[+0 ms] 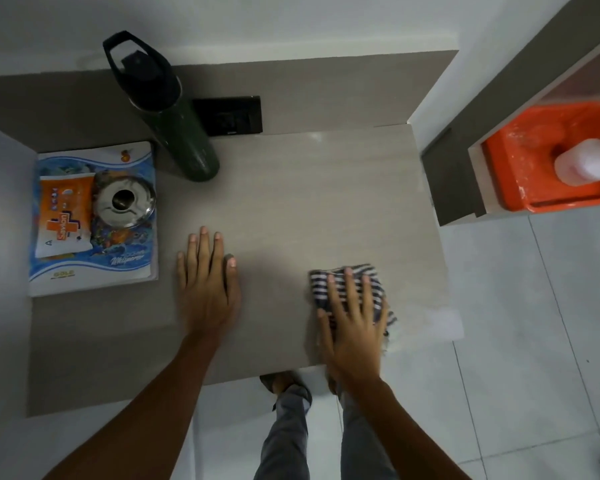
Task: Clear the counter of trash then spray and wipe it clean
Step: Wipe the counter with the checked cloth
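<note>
A: We note the right hand [355,317] flat on the folded blue-and-white striped cloth [378,289], fingers [349,292] spread wide over it, pinching nothing. Cloth sits on the grey stone-look worktop [309,202], near its front right edge. We read the spread as a way to press the whole pad down for wiping.

B: Agreed. Left hand [207,285] lies palm-down on bare worktop, well to the left of the cloth, fingers extended and only slightly parted, holding nothing. Likely a brace while we lean in.

A: Beyond the left fingers, toward the wall, stands the tall dark green metal bottle [184,133] with its black loop lid. Further left of those fingers: a blue printed booklet [118,258], carrying an orange soap packet [65,216] and a small round steel lid [125,202].

B: We judge those were grouped aside so the middle stays open for the cloth. No loose trash visible on the surface; wiping seems under way.

A: A pale, blurred bottle-like shape sits in the orange plastic tub [534,140], far right of the right fingers. Cannot tell if it is the sprayer.
</note>
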The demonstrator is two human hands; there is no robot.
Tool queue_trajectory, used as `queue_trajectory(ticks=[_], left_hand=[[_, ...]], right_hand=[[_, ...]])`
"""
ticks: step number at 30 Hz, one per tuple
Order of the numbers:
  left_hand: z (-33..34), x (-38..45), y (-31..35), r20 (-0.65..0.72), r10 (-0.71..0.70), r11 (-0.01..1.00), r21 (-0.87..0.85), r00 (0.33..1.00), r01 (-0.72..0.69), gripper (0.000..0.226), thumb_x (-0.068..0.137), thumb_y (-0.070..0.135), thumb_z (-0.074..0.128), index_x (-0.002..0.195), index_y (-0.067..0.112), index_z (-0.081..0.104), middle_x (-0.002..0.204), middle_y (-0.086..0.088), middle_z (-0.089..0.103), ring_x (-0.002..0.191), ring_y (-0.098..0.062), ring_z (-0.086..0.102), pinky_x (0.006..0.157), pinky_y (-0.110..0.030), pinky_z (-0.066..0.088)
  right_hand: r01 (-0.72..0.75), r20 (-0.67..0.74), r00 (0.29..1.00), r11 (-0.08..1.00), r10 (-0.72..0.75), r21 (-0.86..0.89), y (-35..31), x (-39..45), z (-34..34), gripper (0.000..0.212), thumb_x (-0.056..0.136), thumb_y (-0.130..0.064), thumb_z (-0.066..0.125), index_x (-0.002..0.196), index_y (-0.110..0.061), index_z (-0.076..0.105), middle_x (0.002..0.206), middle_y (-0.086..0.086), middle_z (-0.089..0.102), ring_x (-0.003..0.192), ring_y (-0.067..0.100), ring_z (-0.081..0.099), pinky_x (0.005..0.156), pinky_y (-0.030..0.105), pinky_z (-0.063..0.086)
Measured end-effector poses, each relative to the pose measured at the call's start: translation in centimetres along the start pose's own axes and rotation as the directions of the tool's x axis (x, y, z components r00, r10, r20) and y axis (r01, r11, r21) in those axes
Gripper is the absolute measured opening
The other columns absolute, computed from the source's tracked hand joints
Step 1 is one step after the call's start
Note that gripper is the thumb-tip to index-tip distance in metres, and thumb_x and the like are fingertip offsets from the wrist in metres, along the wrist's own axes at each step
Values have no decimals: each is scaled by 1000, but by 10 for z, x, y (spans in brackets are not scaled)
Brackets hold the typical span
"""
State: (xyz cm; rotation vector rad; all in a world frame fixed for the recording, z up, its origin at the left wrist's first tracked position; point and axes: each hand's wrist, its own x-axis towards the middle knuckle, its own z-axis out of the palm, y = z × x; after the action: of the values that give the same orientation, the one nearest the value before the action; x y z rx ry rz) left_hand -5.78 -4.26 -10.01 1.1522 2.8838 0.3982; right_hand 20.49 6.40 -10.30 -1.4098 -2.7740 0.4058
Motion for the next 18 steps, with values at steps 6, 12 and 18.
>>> queue_trajectory(ticks=[6, 12, 18], left_hand=[[-1, 1, 0, 40, -13, 1000, 5, 999, 13, 63, 117, 47, 18, 173, 19, 22, 184, -5, 15, 172, -24, 10, 140, -52, 12], [-3, 3, 2, 72, -14, 1000, 11, 997, 13, 65, 117, 51, 16, 174, 20, 15, 185, -5, 9, 173, -24, 5, 141, -52, 8], [-2, 2, 4, 18, -10, 998, -58, 1000, 11, 60, 116, 37, 26, 172, 16, 26, 183, -7, 18, 172, -25, 11, 140, -53, 11]], right_hand=[[-252, -7, 968, 968, 252, 2, 55, 28, -26, 70, 110, -64, 23, 175, -38, 10, 185, -6, -3, 172, 28, -5, 132, 72, 8], [-213, 9, 977, 976, 213, 47, 36, 127, -36, 73, 110, -67, 10, 175, -35, 3, 185, -1, -2, 171, 34, -3, 131, 75, 4], [-94, -1, 996, 992, 94, 90, -44, 182, -28, 70, 111, -59, 19, 175, -30, 16, 185, 1, 9, 171, 35, 3, 130, 74, 5]])
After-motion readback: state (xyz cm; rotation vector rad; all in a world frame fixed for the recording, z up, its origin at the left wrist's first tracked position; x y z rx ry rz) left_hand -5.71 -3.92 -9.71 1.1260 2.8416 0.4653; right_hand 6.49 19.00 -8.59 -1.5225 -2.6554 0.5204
